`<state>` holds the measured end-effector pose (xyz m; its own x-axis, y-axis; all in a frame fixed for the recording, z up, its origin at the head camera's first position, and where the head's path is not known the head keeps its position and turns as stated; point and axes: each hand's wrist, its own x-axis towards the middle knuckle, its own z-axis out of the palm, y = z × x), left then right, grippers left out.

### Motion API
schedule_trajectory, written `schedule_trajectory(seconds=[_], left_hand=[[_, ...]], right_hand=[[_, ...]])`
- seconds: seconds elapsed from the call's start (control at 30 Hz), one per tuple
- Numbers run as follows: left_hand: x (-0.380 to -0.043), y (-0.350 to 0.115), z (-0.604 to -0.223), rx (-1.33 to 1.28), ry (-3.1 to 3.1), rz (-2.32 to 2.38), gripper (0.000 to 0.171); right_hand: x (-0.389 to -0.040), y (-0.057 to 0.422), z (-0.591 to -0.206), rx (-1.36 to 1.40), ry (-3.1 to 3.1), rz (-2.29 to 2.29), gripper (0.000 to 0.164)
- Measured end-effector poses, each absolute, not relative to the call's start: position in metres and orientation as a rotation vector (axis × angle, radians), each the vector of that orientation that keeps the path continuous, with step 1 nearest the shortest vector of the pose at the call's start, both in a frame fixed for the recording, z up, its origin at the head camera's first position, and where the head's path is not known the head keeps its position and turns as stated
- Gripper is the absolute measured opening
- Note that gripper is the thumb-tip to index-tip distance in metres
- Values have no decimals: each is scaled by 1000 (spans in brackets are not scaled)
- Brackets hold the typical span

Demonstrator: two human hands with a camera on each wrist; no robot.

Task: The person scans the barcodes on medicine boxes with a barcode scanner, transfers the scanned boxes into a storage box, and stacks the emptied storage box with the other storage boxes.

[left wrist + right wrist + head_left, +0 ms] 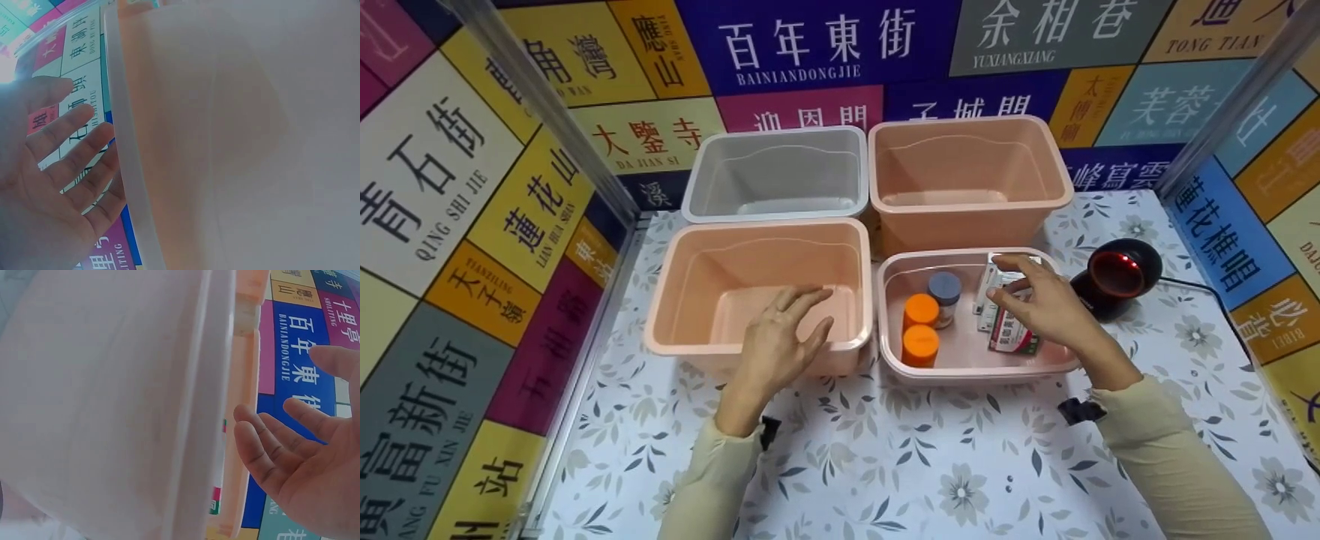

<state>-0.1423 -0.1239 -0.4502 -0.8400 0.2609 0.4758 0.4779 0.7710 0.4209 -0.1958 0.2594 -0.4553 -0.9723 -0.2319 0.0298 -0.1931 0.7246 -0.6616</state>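
My left hand (780, 341) hovers over the near rim of the front-left peach bin (660, 300), its fingers spread and holding nothing. In the left wrist view that hand (67, 174) appears beside the bin's pale outer wall (253, 140). Over the right side of a shallow pink basin (982, 371) is my right hand (1046, 307), fingers loosely bent. The right wrist view shows this hand (298, 461) with nothing in its grasp. Below it stand a red-and-white medicine box (1011, 331) and white boxes (984, 289), partly hidden. Two orange-capped bottles (921, 343) and a blue-grey-capped bottle (943, 289) stand at the basin's left.
Behind are a grey bin (776, 214) on the left and another peach bin (967, 225) on the right. A black scanner (1117, 277) with a red light and a cable stands right of the basin. Sign-patterned panels (817, 45) enclose the flowered table (885, 465).
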Motion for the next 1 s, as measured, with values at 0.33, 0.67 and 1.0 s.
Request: schedule_trajectory(seconds=[0.33, 0.67, 1.0], left_hand=[[-137, -115, -453, -605, -2586, -790, 35], [-133, -106, -457, -657, -2590, -789, 33], [-131, -101, -459, -701, -2544, -809, 31]], right_hand=[[-197, 252, -462, -314, 2795, -1198, 50], [-199, 250, -473, -299, 2788, -1169, 51], [-202, 246, -480, -301, 2765, -1188, 52]])
